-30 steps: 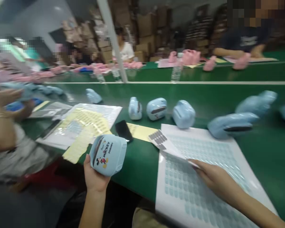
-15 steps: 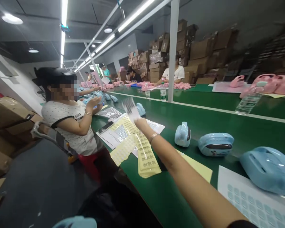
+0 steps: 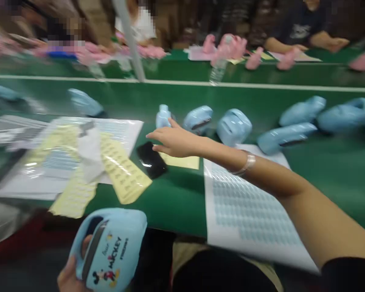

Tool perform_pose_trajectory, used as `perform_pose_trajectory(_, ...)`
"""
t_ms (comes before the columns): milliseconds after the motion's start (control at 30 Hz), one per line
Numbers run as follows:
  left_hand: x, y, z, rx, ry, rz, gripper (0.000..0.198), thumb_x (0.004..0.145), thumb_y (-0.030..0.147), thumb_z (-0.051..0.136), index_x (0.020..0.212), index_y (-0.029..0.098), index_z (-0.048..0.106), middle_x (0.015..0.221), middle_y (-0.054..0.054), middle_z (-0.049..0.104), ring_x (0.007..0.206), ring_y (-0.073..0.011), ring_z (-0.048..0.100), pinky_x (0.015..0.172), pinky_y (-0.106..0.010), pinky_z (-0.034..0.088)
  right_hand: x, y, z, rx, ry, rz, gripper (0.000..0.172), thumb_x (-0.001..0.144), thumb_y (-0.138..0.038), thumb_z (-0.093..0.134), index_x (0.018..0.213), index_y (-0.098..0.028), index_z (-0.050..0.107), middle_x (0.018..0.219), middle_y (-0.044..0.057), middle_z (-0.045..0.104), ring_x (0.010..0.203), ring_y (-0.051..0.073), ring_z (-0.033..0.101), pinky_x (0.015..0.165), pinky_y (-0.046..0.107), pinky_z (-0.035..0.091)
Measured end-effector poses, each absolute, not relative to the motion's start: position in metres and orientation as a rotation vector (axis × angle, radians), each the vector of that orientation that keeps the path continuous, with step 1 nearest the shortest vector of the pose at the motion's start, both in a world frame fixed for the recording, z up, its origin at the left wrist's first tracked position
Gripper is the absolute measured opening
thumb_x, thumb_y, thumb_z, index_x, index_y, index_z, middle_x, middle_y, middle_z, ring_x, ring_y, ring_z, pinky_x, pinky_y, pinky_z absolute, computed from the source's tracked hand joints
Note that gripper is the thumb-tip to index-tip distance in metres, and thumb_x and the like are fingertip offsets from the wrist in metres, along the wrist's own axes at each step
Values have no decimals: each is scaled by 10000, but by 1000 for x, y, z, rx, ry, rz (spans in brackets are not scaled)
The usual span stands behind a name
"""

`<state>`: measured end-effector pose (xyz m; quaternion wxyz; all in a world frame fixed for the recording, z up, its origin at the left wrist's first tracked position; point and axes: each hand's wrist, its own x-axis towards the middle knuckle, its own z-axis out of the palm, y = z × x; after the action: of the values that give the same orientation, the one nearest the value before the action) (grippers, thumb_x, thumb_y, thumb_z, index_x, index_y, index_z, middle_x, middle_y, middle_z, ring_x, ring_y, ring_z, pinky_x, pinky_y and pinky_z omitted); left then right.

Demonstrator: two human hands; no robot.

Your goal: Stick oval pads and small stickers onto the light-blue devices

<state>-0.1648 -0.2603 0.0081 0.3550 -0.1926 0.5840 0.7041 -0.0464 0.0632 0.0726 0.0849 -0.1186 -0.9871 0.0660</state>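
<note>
My left hand [image 3: 69, 272] is at the lower left, its fingers wrapped round the handle of a light blue plastic case [image 3: 127, 239]. The case has a dark slot and a Mickey print on its side. My right hand [image 3: 179, 140] reaches over the table with fingers stretched and nothing in them. Just below it lies a black phone [image 3: 153, 160], and a small blue case [image 3: 163, 117] stands just behind it. To the left, a crumpled whitish sheet [image 3: 90, 152] rests on yellow sticker sheets [image 3: 124, 174].
More blue cases [image 3: 235, 125] stand along the green table [image 3: 176, 202]. A white sheet of pale blue stickers [image 3: 249, 207] lies at the front right. Across the white divider strip [image 3: 246, 85] are pink cases [image 3: 252, 59], a clear bottle [image 3: 219, 71] and co-workers. A metal post [image 3: 130, 44] rises there.
My right hand has let go of the whitish sheet, which now lies on the yellow sheets. The view has swung right and down, bringing the held blue case fully into sight.
</note>
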Motion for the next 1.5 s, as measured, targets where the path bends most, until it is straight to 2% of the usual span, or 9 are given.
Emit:
perform_pose_trajectory(133, -146, -166, 19, -240, 1467, 1722, 417, 921, 298, 249, 1119, 321, 615, 753, 44, 730, 786, -164, 690, 595, -233, 583, 115, 14, 49, -789, -2754, 479, 325, 921, -244, 481, 1225, -127, 486, 1210, 114, 580, 1126, 248, 536, 1065, 555, 281)
perform_pose_trajectory(233, -121, -124, 25, -62, 1218, 1618, 461, 958, 286, 164, 1201, 309, 555, 840, 50, 732, 757, -158, 689, 612, -255, 592, 193, -50, 11, -1024, -2602, 560, 320, 919, -248, 479, 1218, -138, 505, 1187, 119, 599, 1127, 240, 544, 996, 477, 415)
perform_pose_trajectory(500, -46, -93, 25, 27, 964, 1453, 648, 914, 523, 9, 1260, 296, 508, 947, -24, 712, 868, -221, 666, 778, -394, 559, 219, -133, -50, -1181, -2375, 531, 358, 846, -385, 607, 1160, -213, 590, 1181, 93, 617, 1226, 259, 476, 1018, 493, 383)
perform_pose_trajectory(667, -2, -104, 12, -93, 1045, 1268, 566, 896, 530, 180, 1068, 239, 633, 789, -88, 690, 947, -291, 633, 819, -476, 514, 203, -130, -48, -1203, -2336, 298, 193, 870, -398, 564, 930, -246, 665, 1049, 82, 657, 1121, 269, 538, 903, 470, 402)
perform_pose_trajectory(867, 13, -106, 10, -281, 1110, 1253, 532, 894, 456, 190, 714, 202, 621, 624, -57, 629, 695, -216, 646, 818, -424, 514, 196, -125, -49, -1153, -2353, 177, 203, 886, -192, 482, 750, -217, 631, 905, 59, 673, 949, 229, 586, 759, 396, 411)
perform_pose_trajectory(1033, 4, -108, 10, -258, 1174, 1200, 530, 884, 504, 213, 728, 199, 617, 634, -62, 625, 578, -191, 594, 753, -435, 513, 203, -114, -34, -1060, -2098, 324, 260, 944, -194, 400, 793, -233, 609, 770, 28, 661, 779, 173, 623, 694, 355, 491)
perform_pose_trajectory(1200, 1, -115, 3, -74, 1051, 1041, 538, 847, 547, 293, 688, 168, 640, 667, -104, 637, 580, -236, 606, 640, -450, 509, 199, -116, 11, -883, -1616, 336, 180, 909, -348, 509, 1076, -300, 555, 889, 60, 623, 864, 220, 656, 662, 405, 613)
perform_pose_trajectory(1333, 4, -116, -2, 154, 779, 1113, 312, 709, 457, 627, 595, 169, 593, 605, -21, 598, 637, -192, 623, 722, -353, 512, 185, -117, 21, -570, -1679, 267, 85, 880, -223, 580, 937, -162, 596, 802, 28, 599, 848, 180, 661, 736, 345, 639)
perform_pose_trajectory(1500, -1, -116, -8, 277, 734, 1082, 292, 688, 455, 665, 663, 167, 617, 648, -41, 629, 758, -254, 643, 752, -376, 505, 177, -112, 10, -503, -1650, 277, 90, 846, -158, 622, 813, -74, 622, 806, 41, 604, 842, 174, 647, 783, 328, 632)
